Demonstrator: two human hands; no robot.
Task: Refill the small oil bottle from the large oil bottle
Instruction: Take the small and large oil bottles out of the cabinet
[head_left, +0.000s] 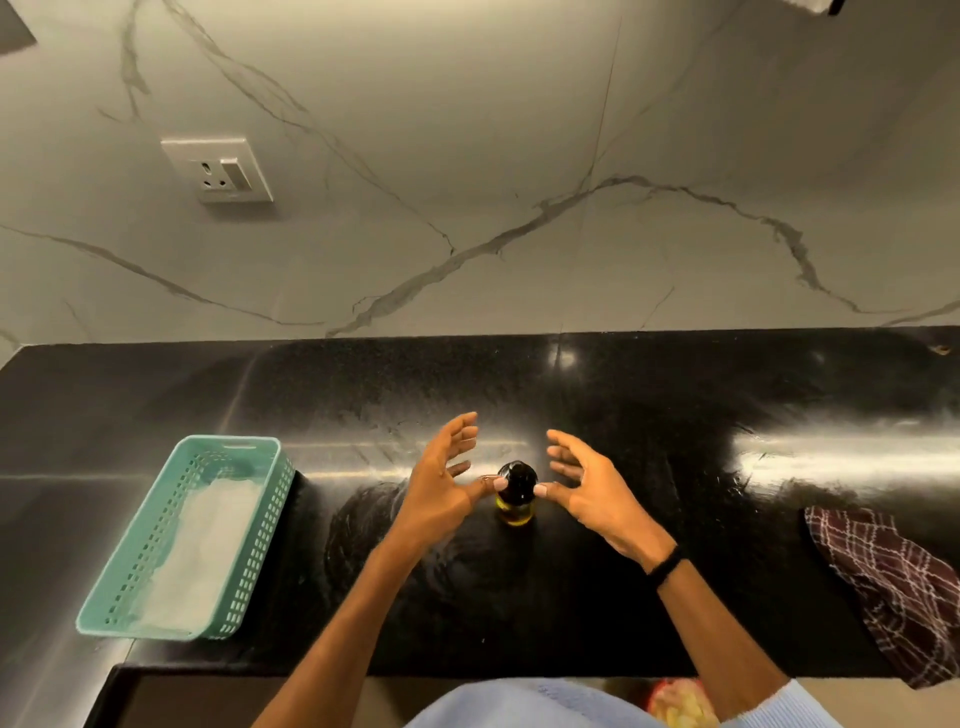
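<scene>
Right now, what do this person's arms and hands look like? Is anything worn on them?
Both forearms are bare. The right hand has a thin black band round its wrist, and a pale blue sleeve shows near that elbow. The left hand wears nothing visible. The thumbnails look pale, perhaps painted.

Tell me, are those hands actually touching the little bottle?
Cannot tell. The head view puts both thumb tips, left hand and right hand, at the cap edge of the small bottle; neither contact nor gap is plain.

Glossy black stone counter (675, 519), perforated plastic basket (130, 571), checked cloth (904, 587), veined marble wall (519, 156)
</scene>
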